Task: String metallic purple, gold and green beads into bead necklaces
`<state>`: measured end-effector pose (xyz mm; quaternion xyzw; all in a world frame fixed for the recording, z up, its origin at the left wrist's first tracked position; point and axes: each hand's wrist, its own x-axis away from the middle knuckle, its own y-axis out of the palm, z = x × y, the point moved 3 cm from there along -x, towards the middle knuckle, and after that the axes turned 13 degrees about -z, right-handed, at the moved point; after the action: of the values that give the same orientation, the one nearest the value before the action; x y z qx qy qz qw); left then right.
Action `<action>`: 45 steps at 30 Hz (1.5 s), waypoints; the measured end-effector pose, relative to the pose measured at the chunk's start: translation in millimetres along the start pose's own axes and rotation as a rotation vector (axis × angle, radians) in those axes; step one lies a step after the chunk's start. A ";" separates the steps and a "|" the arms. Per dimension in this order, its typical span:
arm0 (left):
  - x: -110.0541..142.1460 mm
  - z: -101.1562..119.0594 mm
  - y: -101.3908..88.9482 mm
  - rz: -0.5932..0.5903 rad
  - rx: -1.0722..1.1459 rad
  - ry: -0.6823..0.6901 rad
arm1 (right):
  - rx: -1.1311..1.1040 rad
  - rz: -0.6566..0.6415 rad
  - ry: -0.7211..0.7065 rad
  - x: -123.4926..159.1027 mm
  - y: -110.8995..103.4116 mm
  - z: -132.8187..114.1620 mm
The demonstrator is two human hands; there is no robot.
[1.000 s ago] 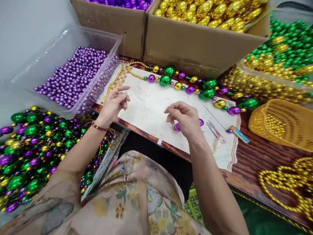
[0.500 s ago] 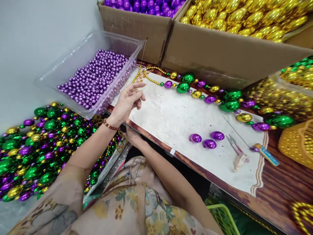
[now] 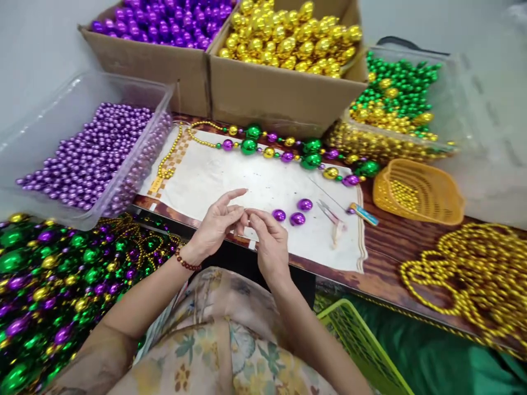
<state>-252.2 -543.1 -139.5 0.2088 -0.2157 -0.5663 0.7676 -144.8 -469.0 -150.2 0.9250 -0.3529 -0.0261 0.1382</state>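
My left hand (image 3: pixel 218 224), with a brown bead bracelet on the wrist, meets my right hand (image 3: pixel 272 241) above the table's near edge. Thumbs and fingertips of both are pinched together; whatever lies between them is too fine to make out. My left index finger points outward. Just right of the hands, three shiny purple beads (image 3: pixel 297 219) rest on the white cloth (image 3: pixel 230 175). Beyond them are small scissors (image 3: pixel 329 214) and a long thin needle (image 3: pixel 327 192). A strung bead necklace (image 3: pixel 248 146) in green, gold and purple runs along the cloth's far side.
Cardboard boxes hold purple beads (image 3: pixel 164 24) and gold beads (image 3: pixel 288 38). A clear tub (image 3: pixel 158 93) of small purple beads stands left, above piled necklaces (image 3: pixel 61 285). On the right are an orange basket (image 3: pixel 436 203), gold bead strands (image 3: pixel 473 274) and a green crate (image 3: pixel 349 318).
The view has swung right. My right hand has come up from below the table edge, and my left hand has left the cloth's left end; their fingertips now meet.
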 end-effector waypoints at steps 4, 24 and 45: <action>-9.3 -21.5 23.9 0.016 -0.038 -0.037 | -0.286 0.083 0.003 9.6 -12.5 11.6; -109.9 -59.8 86.6 -0.248 -1.146 0.107 | -0.360 0.470 -0.114 42.7 -132.1 1.8; -268.5 -107.9 133.9 -0.870 -1.827 0.362 | -0.294 0.418 -0.033 83.9 -189.0 18.2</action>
<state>-157.9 -240.9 -177.8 -0.3127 0.5108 -0.7034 0.3828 37.4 -394.0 -215.3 0.8014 -0.5311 -0.0630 0.2679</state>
